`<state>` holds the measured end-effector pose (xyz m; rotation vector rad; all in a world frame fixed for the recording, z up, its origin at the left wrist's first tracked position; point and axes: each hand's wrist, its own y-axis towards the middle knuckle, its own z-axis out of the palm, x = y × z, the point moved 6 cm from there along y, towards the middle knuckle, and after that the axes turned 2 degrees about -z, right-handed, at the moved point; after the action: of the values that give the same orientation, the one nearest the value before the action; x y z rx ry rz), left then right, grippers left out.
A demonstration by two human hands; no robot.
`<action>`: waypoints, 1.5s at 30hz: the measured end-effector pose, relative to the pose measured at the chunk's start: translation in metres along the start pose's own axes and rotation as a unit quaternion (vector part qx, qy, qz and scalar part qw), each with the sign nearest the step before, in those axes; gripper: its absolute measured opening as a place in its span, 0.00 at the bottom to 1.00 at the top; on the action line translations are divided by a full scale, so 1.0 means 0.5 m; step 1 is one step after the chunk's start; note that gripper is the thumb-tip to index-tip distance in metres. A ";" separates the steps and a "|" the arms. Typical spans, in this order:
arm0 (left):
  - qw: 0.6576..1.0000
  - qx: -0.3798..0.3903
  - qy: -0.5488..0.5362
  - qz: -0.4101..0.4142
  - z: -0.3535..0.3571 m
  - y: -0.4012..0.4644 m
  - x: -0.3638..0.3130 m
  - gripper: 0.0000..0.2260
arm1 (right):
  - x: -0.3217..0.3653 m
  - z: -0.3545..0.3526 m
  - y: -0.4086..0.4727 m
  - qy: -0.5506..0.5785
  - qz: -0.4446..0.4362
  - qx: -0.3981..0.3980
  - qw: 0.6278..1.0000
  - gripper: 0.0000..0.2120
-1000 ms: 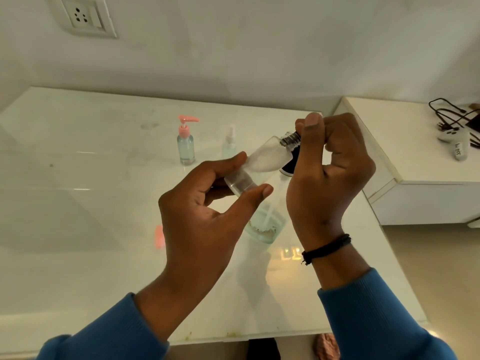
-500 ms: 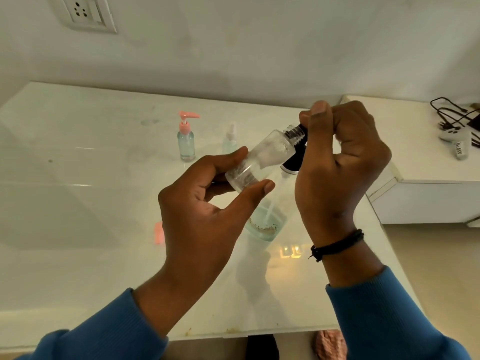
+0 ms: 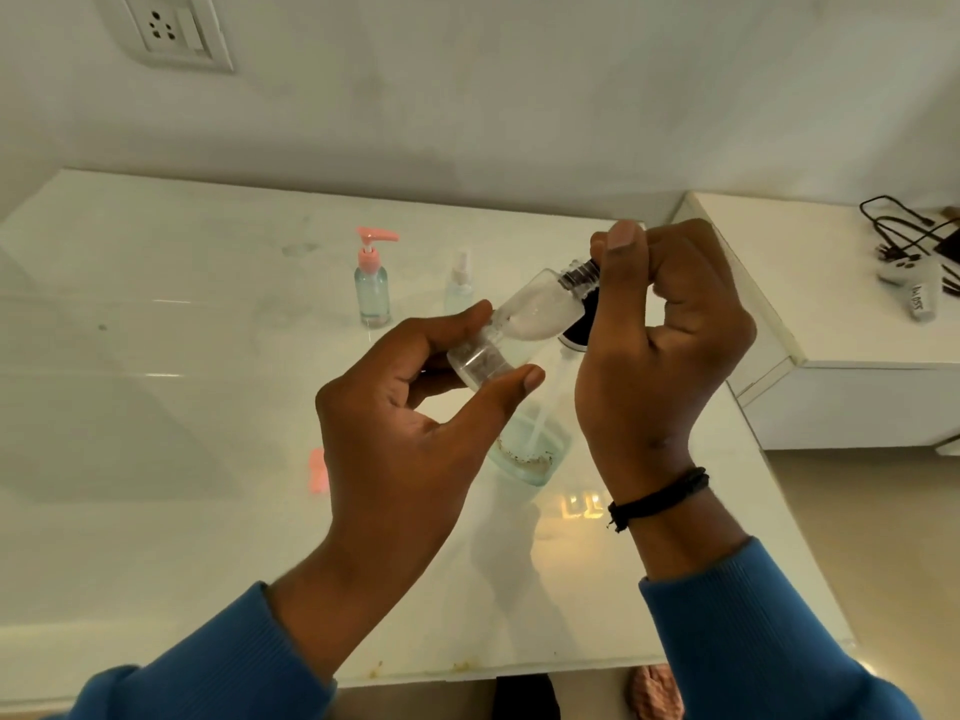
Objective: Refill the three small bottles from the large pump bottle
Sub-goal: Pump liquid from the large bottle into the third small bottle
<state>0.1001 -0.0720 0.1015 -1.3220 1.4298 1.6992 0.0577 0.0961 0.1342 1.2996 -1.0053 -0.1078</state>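
My left hand (image 3: 395,439) pinches a small clear bottle (image 3: 535,314) by its base between thumb and fingers, tilted with its neck up to the right. My right hand (image 3: 660,345) curls around the top of its dark threaded neck (image 3: 579,275); the cap is hidden inside the fingers. Below the hands stands the large pump bottle (image 3: 530,454), clear with pale green liquid, its black pump head (image 3: 576,330) partly hidden. A small bottle with a pink pump (image 3: 372,288) and a small clear spray bottle (image 3: 459,288) stand upright further back on the white table (image 3: 156,407).
A white wall with a socket (image 3: 171,28) runs behind the table. To the right, a lower white cabinet (image 3: 831,304) carries black cables (image 3: 904,236) and a small white device (image 3: 919,304). The table's front edge lies just under my forearms.
Both hands and the small bottle wobbled slightly up and back down. The grips are unchanged and the bottles on the table have not moved.
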 end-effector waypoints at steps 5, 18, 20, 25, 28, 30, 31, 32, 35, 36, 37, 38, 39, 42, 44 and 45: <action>1.000 0.000 0.003 0.008 -0.001 0.001 -0.002 0.18 | 0.007 -0.004 0.011 -0.014 -0.021 -0.006 1.000 0.17; 1.000 -0.001 0.004 0.010 -0.001 0.000 -0.001 0.18 | 0.007 0.000 -0.003 -0.017 -0.019 -0.006 1.000 0.15; 1.000 0.001 -0.002 0.006 0.000 0.000 -0.001 0.18 | 0.003 -0.001 -0.002 -0.013 -0.016 -0.005 1.000 0.15; 1.000 -0.001 0.006 0.012 -0.001 0.000 -0.001 0.18 | 0.009 -0.004 0.008 -0.027 -0.018 -0.011 0.999 0.17; 1.000 -0.002 0.012 0.008 0.000 0.000 0.000 0.18 | 0.005 0.002 -0.004 -0.014 -0.004 -0.011 1.000 0.17; 1.000 0.000 0.008 0.003 0.002 0.000 -0.001 0.18 | -0.001 0.001 -0.003 -0.016 0.003 -0.012 1.000 0.17; 1.000 0.001 0.007 0.003 0.003 -0.001 -0.002 0.18 | -0.001 -0.001 0.000 -0.019 0.002 -0.013 1.000 0.17; 1.000 0.001 0.006 0.004 0.003 -0.001 -0.004 0.18 | 0.002 -0.004 0.004 -0.021 -0.002 -0.015 1.000 0.17; 1.000 -0.004 0.008 0.011 -0.001 -0.001 -0.004 0.18 | 0.008 -0.002 0.005 -0.019 -0.005 -0.015 1.000 0.18; 1.000 -0.004 0.012 0.011 -0.001 -0.001 -0.003 0.18 | 0.009 0.000 0.001 -0.013 -0.003 -0.014 1.000 0.17; 1.000 -0.004 0.014 0.010 -0.001 -0.001 -0.002 0.18 | 0.008 0.003 -0.003 -0.007 -0.002 -0.013 1.000 0.17; 1.000 -0.004 0.015 0.008 0.000 -0.002 0.000 0.18 | 0.006 0.004 -0.007 -0.004 0.000 -0.011 1.000 0.16; 1.000 -0.004 0.015 0.007 0.000 -0.001 -0.001 0.18 | 0.003 0.004 -0.007 -0.003 0.000 -0.009 1.000 0.16; 1.000 -0.001 0.008 0.006 0.002 -0.002 -0.004 0.18 | 0.004 -0.002 0.003 -0.018 -0.006 -0.007 1.000 0.17; 1.000 -0.001 0.006 0.008 0.000 -0.001 -0.004 0.18 | 0.009 -0.004 0.008 -0.029 -0.011 -0.008 0.999 0.18; 1.000 -0.002 0.010 0.008 0.000 -0.001 -0.003 0.18 | 0.010 -0.003 0.006 -0.029 -0.010 -0.008 0.999 0.18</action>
<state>0.1012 -0.0715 0.1027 -1.3365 1.4528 1.7033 0.0602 0.0951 0.1398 1.2981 -1.0381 -0.1699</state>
